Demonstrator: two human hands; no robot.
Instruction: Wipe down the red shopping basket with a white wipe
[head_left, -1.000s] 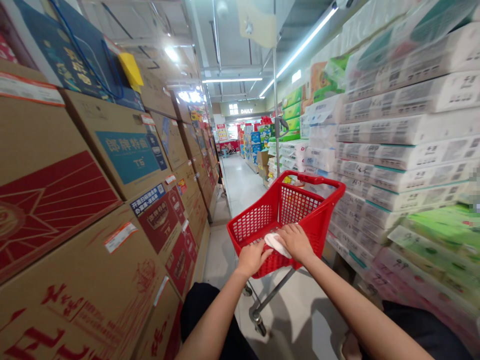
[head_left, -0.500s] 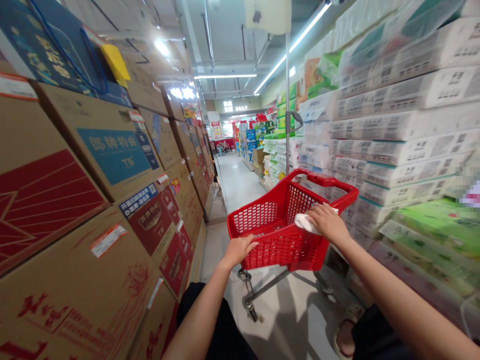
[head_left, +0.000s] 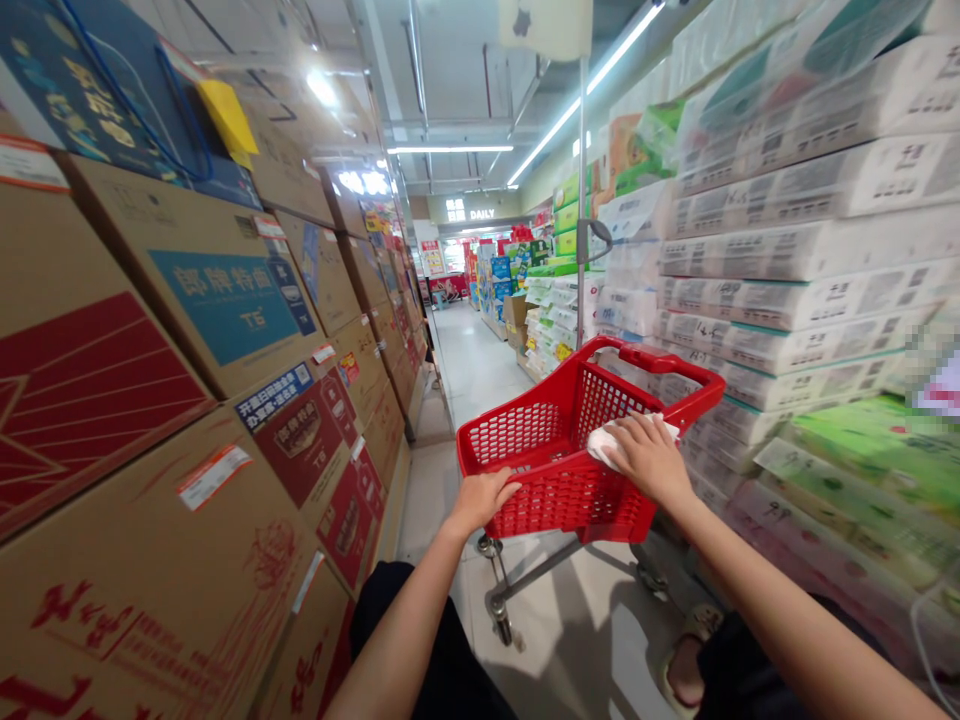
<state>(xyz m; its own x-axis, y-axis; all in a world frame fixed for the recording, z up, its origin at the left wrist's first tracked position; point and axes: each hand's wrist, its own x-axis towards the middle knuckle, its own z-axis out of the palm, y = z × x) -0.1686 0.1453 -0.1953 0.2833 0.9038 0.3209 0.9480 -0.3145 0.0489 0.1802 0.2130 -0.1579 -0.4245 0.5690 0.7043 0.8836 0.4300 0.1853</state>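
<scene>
Head view. Item: red shopping cart (head_left: pixel 570 510), landmark for all places below; wire-wheeled base not counted separately, standing on a pale floor (head_left: pixel 480 355).
Left hand (head_left: pixel 478 500): at the cart's near rim, toward its left end; fingers bent over the edge, closed on it, the rim directly beneath them.
Right hand (head_left: pixel 649 460): on the same near rim, toward the cart's handle (head_left: pixel 664 362); fingers slightly spread, closed over a white cloth (head_left: pixel 604 444). Cloth: under palm and fingers, showing past the fingertips, against the cart's rim.
Cardboard cartons (head_left: pixel 217 290): stacked, left of the cart. Plastic-wrapped packs (head_left: pixel 757 250): stacked, right of the cart. Metal pole (head_left: pixel 582 200): upright, beyond the cart. Shoe (head_left: pixel 701 622): on the floor, near side of the cart.
</scene>
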